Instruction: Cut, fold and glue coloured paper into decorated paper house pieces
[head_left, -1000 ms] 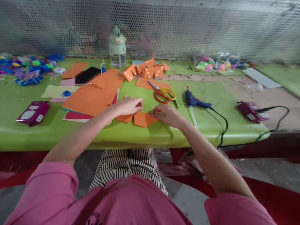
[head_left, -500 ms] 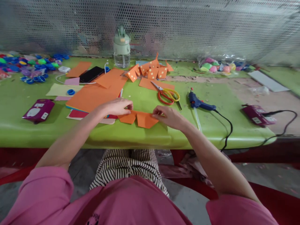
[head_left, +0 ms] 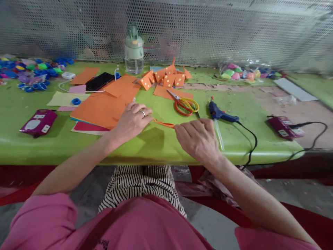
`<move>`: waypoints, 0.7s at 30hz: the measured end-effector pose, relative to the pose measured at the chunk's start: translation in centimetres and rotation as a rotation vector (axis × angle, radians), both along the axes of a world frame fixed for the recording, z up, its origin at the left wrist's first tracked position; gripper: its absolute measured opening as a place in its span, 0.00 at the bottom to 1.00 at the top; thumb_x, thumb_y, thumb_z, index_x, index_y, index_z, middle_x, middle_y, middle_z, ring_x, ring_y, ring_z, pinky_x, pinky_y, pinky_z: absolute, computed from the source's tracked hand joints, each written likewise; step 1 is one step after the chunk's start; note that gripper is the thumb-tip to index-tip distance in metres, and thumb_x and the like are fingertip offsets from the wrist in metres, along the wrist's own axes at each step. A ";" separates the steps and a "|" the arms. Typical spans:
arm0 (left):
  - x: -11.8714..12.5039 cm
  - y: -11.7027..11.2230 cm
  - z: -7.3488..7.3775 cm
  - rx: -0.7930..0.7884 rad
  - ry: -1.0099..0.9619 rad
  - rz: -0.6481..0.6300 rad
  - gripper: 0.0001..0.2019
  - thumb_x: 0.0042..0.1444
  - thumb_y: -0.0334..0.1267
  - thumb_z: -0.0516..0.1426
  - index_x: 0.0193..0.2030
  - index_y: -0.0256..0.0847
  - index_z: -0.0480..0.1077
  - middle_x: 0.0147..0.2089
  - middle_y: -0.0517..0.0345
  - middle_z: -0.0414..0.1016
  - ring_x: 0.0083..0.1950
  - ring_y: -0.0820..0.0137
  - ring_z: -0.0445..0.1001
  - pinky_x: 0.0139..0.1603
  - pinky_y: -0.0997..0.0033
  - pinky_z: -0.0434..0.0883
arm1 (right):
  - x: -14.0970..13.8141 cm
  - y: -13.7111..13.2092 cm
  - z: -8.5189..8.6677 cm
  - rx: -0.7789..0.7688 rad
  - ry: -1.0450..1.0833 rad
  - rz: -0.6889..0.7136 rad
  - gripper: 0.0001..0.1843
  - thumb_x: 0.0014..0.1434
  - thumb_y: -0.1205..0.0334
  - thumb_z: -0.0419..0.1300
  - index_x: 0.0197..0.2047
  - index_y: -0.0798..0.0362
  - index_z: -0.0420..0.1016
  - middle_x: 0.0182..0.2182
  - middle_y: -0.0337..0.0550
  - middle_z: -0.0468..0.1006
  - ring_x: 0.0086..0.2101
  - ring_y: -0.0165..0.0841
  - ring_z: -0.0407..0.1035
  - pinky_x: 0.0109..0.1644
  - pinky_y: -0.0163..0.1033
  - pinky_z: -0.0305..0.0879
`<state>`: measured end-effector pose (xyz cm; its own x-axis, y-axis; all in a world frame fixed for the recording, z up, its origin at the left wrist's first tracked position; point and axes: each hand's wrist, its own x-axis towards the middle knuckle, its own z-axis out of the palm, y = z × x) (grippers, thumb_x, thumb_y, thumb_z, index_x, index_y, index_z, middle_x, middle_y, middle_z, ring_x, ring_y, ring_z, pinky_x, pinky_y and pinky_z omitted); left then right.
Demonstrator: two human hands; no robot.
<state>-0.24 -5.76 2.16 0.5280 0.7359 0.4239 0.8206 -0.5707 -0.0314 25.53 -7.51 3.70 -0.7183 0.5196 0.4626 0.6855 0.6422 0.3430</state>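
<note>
Both hands hold one folded piece of orange paper [head_left: 163, 124] just above the green table [head_left: 156, 146], and I see it almost edge-on as a thin strip. My left hand [head_left: 132, 121], with a ring on one finger, pinches its left end with closed fingers. Closed fingers of my right hand [head_left: 197, 139] grip the right end. A stack of large orange and coloured sheets [head_left: 101, 109] lies right behind my left hand. Red and yellow scissors [head_left: 184, 104] lie on a loose orange sheet behind the hands.
Small folded orange pieces with white dots [head_left: 166, 77] stand near a clear bottle with a green lid [head_left: 134, 52]. A blue glue gun [head_left: 218, 113] with a black cord lies at the right. Two purple boxes [head_left: 38, 122] [head_left: 284, 125], a phone [head_left: 98, 81] and coloured caps [head_left: 33, 71] are around.
The orange paper lay flat on the table under my fingers. Now both hands have lifted and tipped it edge-on, and my right hand has turned over it.
</note>
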 end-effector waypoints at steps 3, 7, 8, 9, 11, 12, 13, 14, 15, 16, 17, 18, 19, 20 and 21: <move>-0.2 -1.5 -2.1 -0.026 0.117 -0.007 0.18 0.68 0.28 0.47 0.53 0.42 0.76 0.54 0.48 0.79 0.52 0.59 0.74 0.54 0.55 0.71 | 0.0 -1.7 -2.2 -0.031 -0.079 0.036 0.14 0.68 0.72 0.51 0.42 0.45 0.74 0.30 0.42 0.77 0.33 0.39 0.62 0.44 0.47 0.58; 0.1 -3.8 -3.7 -0.062 0.124 -0.019 0.23 0.66 0.23 0.45 0.64 0.34 0.69 0.55 0.43 0.79 0.51 0.60 0.77 0.54 0.57 0.73 | -0.2 -2.8 -3.9 -0.064 -0.128 0.038 0.14 0.67 0.72 0.52 0.45 0.46 0.75 0.30 0.42 0.77 0.32 0.38 0.62 0.42 0.47 0.59; 0.4 -4.4 -4.0 -0.066 0.107 -0.026 0.22 0.67 0.24 0.46 0.64 0.34 0.69 0.57 0.43 0.78 0.52 0.60 0.77 0.55 0.57 0.73 | -0.3 -2.9 -4.1 -0.069 -0.129 0.038 0.13 0.67 0.72 0.52 0.46 0.47 0.75 0.30 0.42 0.77 0.32 0.38 0.62 0.42 0.47 0.59; 0.7 -4.9 -4.2 -0.072 0.087 -0.034 0.21 0.68 0.27 0.46 0.64 0.34 0.69 0.58 0.43 0.78 0.54 0.61 0.77 0.56 0.57 0.73 | -0.5 -3.1 -4.1 -0.083 -0.132 0.038 0.13 0.67 0.72 0.53 0.46 0.47 0.75 0.30 0.42 0.77 0.32 0.38 0.62 0.42 0.47 0.59; 1.2 -5.9 -4.7 -0.086 0.055 -0.052 0.20 0.72 0.37 0.47 0.64 0.33 0.70 0.61 0.43 0.77 0.58 0.60 0.76 0.60 0.57 0.72 | -0.8 -3.5 -4.2 -0.127 -0.123 0.045 0.13 0.68 0.71 0.53 0.47 0.47 0.76 0.29 0.42 0.77 0.32 0.37 0.63 0.42 0.46 0.58; 1.4 -6.3 -4.9 -0.096 0.051 -0.055 0.22 0.72 0.43 0.47 0.64 0.32 0.70 0.63 0.42 0.75 0.61 0.59 0.75 0.62 0.57 0.71 | -0.8 -3.6 -4.1 -0.155 -0.106 0.056 0.12 0.69 0.68 0.53 0.48 0.47 0.76 0.30 0.42 0.77 0.32 0.37 0.63 0.42 0.46 0.58; 1.5 -6.7 -5.2 -0.107 0.054 -0.058 0.26 0.72 0.49 0.47 0.65 0.31 0.69 0.65 0.41 0.74 0.64 0.58 0.73 0.64 0.57 0.70 | -0.6 -3.8 -4.1 -0.188 -0.084 0.078 0.10 0.70 0.64 0.54 0.49 0.48 0.75 0.31 0.42 0.78 0.33 0.37 0.65 0.43 0.47 0.59; 1.5 -6.9 -5.3 -0.120 0.061 -0.062 0.29 0.72 0.52 0.46 0.66 0.31 0.68 0.66 0.41 0.72 0.66 0.57 0.71 0.67 0.56 0.68 | -0.4 -3.9 -4.2 -0.225 -0.057 0.118 0.12 0.70 0.58 0.55 0.52 0.50 0.75 0.33 0.43 0.79 0.35 0.38 0.66 0.45 0.47 0.59; 1.3 -7.0 -5.5 -0.134 0.064 -0.070 0.31 0.71 0.54 0.45 0.67 0.31 0.67 0.68 0.41 0.70 0.68 0.57 0.70 0.69 0.56 0.66 | 0.1 -4.0 -4.2 -0.268 -0.031 0.172 0.18 0.70 0.50 0.56 0.55 0.52 0.73 0.36 0.45 0.81 0.37 0.39 0.68 0.48 0.48 0.60; 1.1 -7.1 -5.5 -0.148 0.058 -0.083 0.32 0.71 0.55 0.45 0.67 0.31 0.66 0.69 0.41 0.68 0.69 0.57 0.68 0.71 0.55 0.64 | 0.6 -3.9 -4.2 -0.314 -0.008 0.229 0.25 0.68 0.44 0.56 0.59 0.53 0.71 0.40 0.47 0.82 0.40 0.40 0.69 0.51 0.49 0.61; 0.8 -7.0 -5.5 -0.168 0.046 -0.100 0.33 0.71 0.57 0.44 0.68 0.31 0.65 0.70 0.41 0.67 0.71 0.57 0.66 0.72 0.55 0.62 | 1.2 -3.9 -4.3 -0.356 0.008 0.280 0.31 0.67 0.40 0.56 0.62 0.54 0.68 0.44 0.48 0.82 0.43 0.41 0.70 0.54 0.51 0.61; 0.4 -6.9 -5.4 -0.192 0.031 -0.121 0.34 0.70 0.58 0.44 0.69 0.32 0.65 0.71 0.41 0.66 0.72 0.57 0.65 0.73 0.55 0.60 | 1.9 -3.8 -4.4 -0.387 0.019 0.314 0.33 0.66 0.40 0.57 0.65 0.54 0.66 0.48 0.49 0.81 0.46 0.42 0.70 0.56 0.52 0.61; 0.1 -6.7 -5.3 -0.222 0.017 -0.142 0.35 0.70 0.59 0.44 0.69 0.32 0.64 0.71 0.42 0.65 0.72 0.58 0.64 0.74 0.54 0.59 | 2.4 -3.7 -4.6 -0.405 0.029 0.325 0.33 0.67 0.43 0.58 0.67 0.53 0.63 0.49 0.50 0.81 0.47 0.42 0.70 0.56 0.52 0.61; -0.2 -6.4 -5.1 -0.256 0.006 -0.158 0.36 0.69 0.61 0.44 0.70 0.33 0.63 0.72 0.42 0.64 0.73 0.58 0.63 0.75 0.53 0.57 | 2.8 -3.5 -4.8 -0.407 0.041 0.319 0.31 0.67 0.48 0.59 0.68 0.52 0.62 0.50 0.49 0.81 0.47 0.42 0.70 0.54 0.52 0.62; -0.5 -6.2 -4.9 -0.294 0.000 -0.171 0.36 0.69 0.61 0.44 0.70 0.34 0.62 0.73 0.43 0.62 0.73 0.58 0.63 0.75 0.52 0.56 | 3.1 -3.4 -5.0 -0.399 0.055 0.306 0.29 0.68 0.54 0.60 0.68 0.50 0.62 0.49 0.49 0.81 0.47 0.41 0.71 0.52 0.51 0.64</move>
<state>-0.73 -11.91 -2.73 0.6540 0.7275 0.2072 0.7124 -0.6845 0.1550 28.59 -10.90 -1.28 -0.8455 0.4329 0.3126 0.4554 0.8903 -0.0013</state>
